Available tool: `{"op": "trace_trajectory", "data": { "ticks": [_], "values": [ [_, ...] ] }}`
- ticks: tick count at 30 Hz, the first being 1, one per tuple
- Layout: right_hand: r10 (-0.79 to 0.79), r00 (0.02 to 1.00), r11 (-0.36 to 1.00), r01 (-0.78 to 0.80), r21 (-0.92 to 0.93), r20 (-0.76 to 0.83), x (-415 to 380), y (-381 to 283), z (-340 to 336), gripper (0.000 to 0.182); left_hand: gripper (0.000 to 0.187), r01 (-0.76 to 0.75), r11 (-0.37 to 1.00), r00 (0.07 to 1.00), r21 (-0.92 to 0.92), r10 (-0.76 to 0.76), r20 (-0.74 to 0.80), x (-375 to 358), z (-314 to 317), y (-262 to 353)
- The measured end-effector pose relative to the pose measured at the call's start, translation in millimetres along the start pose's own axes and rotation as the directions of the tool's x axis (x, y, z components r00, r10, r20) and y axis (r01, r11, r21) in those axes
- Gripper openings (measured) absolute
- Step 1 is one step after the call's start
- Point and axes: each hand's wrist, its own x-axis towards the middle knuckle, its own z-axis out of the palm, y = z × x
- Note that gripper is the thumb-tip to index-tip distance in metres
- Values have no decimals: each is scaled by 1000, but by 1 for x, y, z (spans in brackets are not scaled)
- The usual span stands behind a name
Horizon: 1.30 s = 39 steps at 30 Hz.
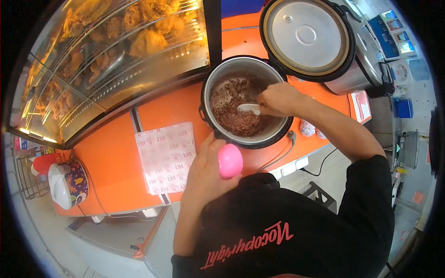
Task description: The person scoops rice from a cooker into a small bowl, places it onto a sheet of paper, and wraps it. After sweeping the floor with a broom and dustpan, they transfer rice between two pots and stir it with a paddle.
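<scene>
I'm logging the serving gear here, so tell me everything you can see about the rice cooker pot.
The rice cooker pot is round, with a dark outer body and a bare metal inner wall. Its hinged lid stands open behind it. It sits on the orange counter, partly filled with brownish rice. The right hand reaches in, holding a white paddle against the rice.

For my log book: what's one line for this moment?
right hand: white rice paddle in cooker pot | left hand: pink bowl | lid: open

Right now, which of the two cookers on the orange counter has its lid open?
The large round black rice cooker holding brownish rice; the small floral cooker is closed by its white lid.
</scene>
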Motion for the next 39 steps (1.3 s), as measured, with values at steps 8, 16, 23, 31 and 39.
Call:
{"op": "trace_trajectory", "data": {
  "ticks": [8,16,23,31,39],
  "values": [
    [-93,994,954,103,280,-50,24,-22,19,28,88,-5,990,1000,-139,2,-17,-2,2,-3],
    [-174,985,807,155,570,-22,11,6,14,24,86,202,951,979,-235,-198,39,-17,9,-6],
    [7,983,766,114,632,-185,-25,23,-11,23,74,15,899,887,-437,-213,-409,0,-19,15],
    [405,810,850,-163,500,-424,-80,-13,-54,26,56,118,615,890,-780,-413,-191,116,19,46],
    [239,689,960,-271,63,-684,-75,-99,12,20,33,28,212,882,-977,-466,-76,160,68,26]
  ]
}}
